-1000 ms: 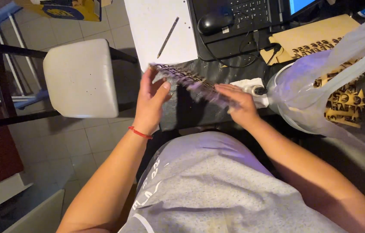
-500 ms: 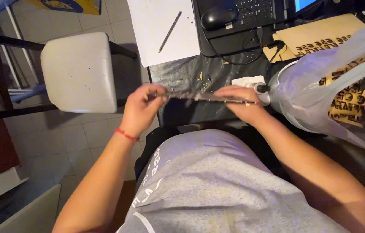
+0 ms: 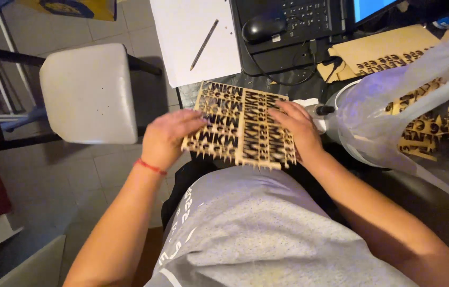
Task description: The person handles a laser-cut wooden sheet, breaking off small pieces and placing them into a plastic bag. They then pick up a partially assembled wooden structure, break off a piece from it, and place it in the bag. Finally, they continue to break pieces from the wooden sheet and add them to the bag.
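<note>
- While both forearms reach forward, the left hand point(image 3: 167, 139) and right hand point(image 3: 294, 128) grip the flat, pale wooden laser-cut panel point(image 3: 240, 125) at its opposite edges, above the lap.
- Right of it, a clear plastic bag point(image 3: 394, 117) holds wooden cut-outs.

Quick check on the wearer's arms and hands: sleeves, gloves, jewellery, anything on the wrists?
Both arms are bare to the short sleeves of a grey speckled T-shirt. The left hand is gloveless, with a thin red cord bracelet on its wrist. The right hand is also bare; no watch, ring or glove is visible.
</note>
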